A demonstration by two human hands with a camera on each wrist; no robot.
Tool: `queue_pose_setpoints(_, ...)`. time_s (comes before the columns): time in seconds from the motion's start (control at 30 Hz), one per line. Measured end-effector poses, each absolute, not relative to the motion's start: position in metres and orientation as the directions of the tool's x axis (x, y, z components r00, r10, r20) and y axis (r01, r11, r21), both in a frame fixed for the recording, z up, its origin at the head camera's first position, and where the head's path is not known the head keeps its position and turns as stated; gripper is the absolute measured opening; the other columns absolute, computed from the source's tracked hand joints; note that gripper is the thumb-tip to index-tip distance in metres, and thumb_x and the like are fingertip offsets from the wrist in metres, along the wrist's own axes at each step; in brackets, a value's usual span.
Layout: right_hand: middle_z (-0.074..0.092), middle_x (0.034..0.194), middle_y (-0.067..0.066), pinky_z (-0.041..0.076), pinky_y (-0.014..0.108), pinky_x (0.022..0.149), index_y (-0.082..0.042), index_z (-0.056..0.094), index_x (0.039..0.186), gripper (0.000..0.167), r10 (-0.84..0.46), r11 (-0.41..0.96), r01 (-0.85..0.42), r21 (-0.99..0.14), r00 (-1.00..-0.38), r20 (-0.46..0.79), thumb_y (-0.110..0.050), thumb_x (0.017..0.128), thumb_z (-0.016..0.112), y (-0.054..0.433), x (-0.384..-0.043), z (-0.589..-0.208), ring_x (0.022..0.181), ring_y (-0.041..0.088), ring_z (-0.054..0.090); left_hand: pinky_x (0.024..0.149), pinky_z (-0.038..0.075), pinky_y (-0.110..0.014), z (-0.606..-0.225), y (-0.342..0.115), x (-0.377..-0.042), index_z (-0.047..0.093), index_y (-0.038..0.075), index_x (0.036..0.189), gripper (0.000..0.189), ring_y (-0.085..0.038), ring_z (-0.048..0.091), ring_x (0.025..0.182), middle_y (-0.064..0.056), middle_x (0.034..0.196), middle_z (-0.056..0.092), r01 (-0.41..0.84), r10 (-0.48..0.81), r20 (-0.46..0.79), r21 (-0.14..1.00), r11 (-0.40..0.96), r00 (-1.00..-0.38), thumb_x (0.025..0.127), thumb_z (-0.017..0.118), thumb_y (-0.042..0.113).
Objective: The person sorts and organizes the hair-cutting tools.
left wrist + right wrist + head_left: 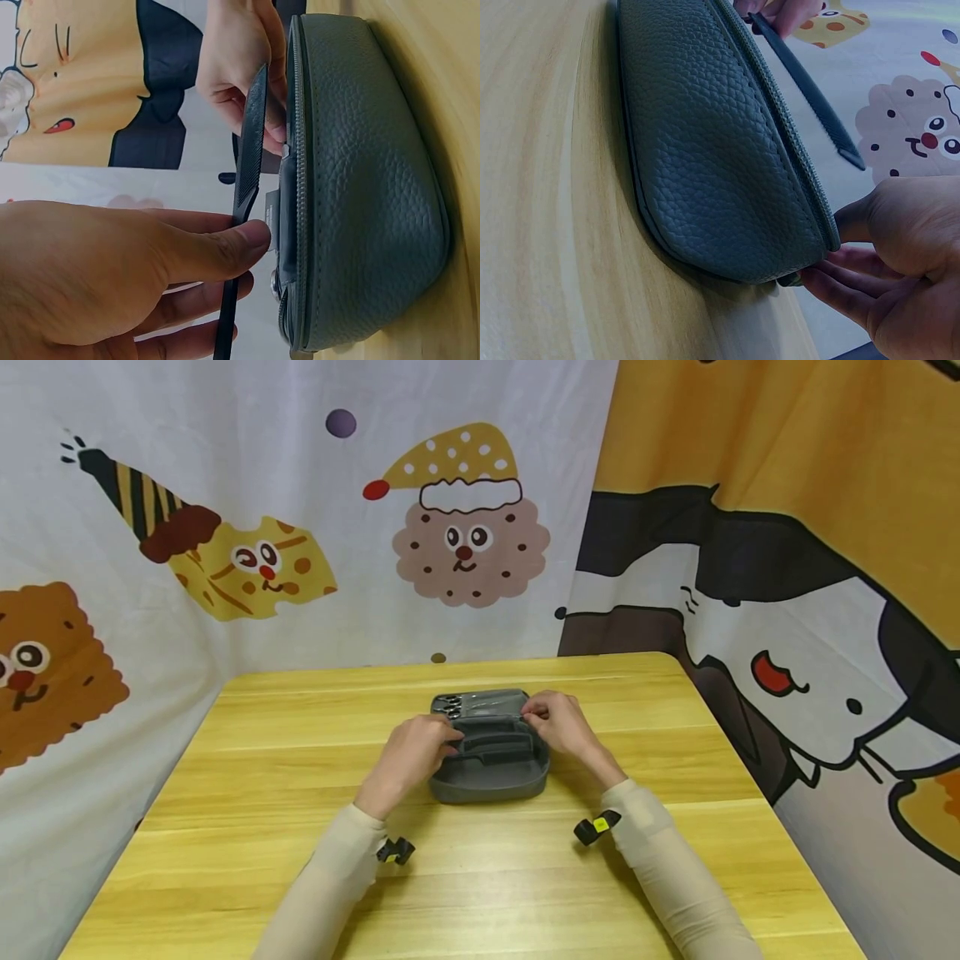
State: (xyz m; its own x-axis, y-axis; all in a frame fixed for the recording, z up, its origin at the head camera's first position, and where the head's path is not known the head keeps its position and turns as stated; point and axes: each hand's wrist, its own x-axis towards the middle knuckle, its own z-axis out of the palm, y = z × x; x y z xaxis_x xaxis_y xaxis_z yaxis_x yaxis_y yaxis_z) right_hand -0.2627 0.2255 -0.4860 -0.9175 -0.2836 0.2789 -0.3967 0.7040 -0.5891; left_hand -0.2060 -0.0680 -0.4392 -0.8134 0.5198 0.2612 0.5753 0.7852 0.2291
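My left hand [415, 750] pinches a slim black comb-like tool [251, 142] between thumb and fingers. It has fine teeth along one edge and a narrow handle, and is held above the opening of a grey leather-like zip case [491, 789]. The case lies unzipped on the table, its far flap [491, 702] folded back. My right hand [558, 723] grips the case's right edge, with the thumb at the zipper [810, 176] and fingers underneath. Metal scissors-like handles [450, 704] show at the flap's left end. The case's inside is dark and partly hidden.
The case stands towards the far side of a light wooden table [465, 877]. Behind the table hangs a cartoon-printed curtain [300, 468]. Small black devices, one at the left wrist [395, 851] and one at the right [597, 827], hang below the sleeves.
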Motion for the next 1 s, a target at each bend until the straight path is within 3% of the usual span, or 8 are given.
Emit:
queue_pose_setpoints(0.53, 0.082, 0.117, 0.015, 0.071, 0.05, 0.09, -0.006, 0.087, 0.111, 0.014, -0.293, 0.695, -0.404, -0.594, -0.914, 0.279, -0.005, 0.108, 0.074, 0.226, -0.263, -0.484, 0.102, 0.031, 0.083, 0.079, 0.072, -0.044, -0.447, -0.053, -0.21, 0.092, 0.012, 0.109, 0.019, -0.028, 0.084, 0.097, -0.008, 0.109, 0.087, 0.601, 0.57, 0.209, 0.137, 0.787, -0.795, 0.091, 0.094, 0.005)
queue_pose_setpoints(1.0, 0.084, 0.115, 0.015, 0.071, 0.05, 0.091, -0.006, 0.087, 0.11, 0.011, -0.282, 0.701, -0.396, -0.594, -0.918, 0.28, -0.007, 0.107, 0.077, 0.225, -0.263, -0.486, 0.102, 0.031, 0.084, 0.07, 0.069, -0.046, -0.461, -0.038, -0.218, 0.09, 0.014, 0.095, 0.005, -0.029, 0.084, 0.092, -0.009, 0.103, 0.086, 0.596, 0.581, 0.133, 0.157, 0.788, -0.803, 0.095, 0.092, 0.009)
